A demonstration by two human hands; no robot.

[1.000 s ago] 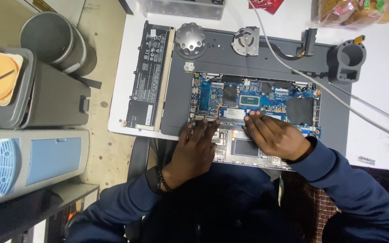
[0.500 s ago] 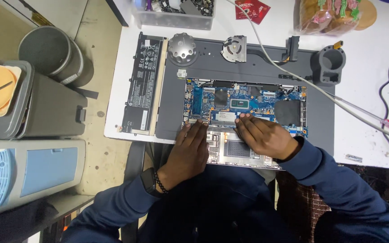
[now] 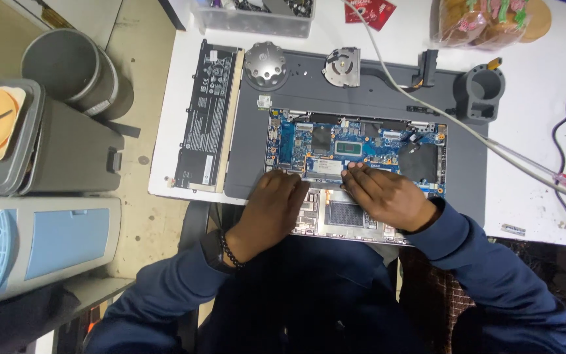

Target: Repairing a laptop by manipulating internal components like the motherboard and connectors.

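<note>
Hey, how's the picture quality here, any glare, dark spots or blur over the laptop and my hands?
Head view: even overhead light, the white table bright but not blown out; the laptop board sharp, no glare on it; left hand and right hand in focus, casting soft shadows on the casing; the bottom of the frame, around the dark sleeves, falls into deep shadow; slight wide-angle bending at the edges.

Both arms are covered by long dark navy-blue sleeves of soft, slightly creased cloth, and the same navy cloth covers the chest and shoulders at the bottom of the view. On the left wrist sit a bracelet of small round dark beads (image 3: 229,250) and, just above it, a broad black band (image 3: 211,248) at the sleeve's edge. The left hand (image 3: 271,211) and the right hand (image 3: 388,196) are bare, without gloves or rings. The right sleeve's cuff (image 3: 441,224) reaches the wrist.
</note>
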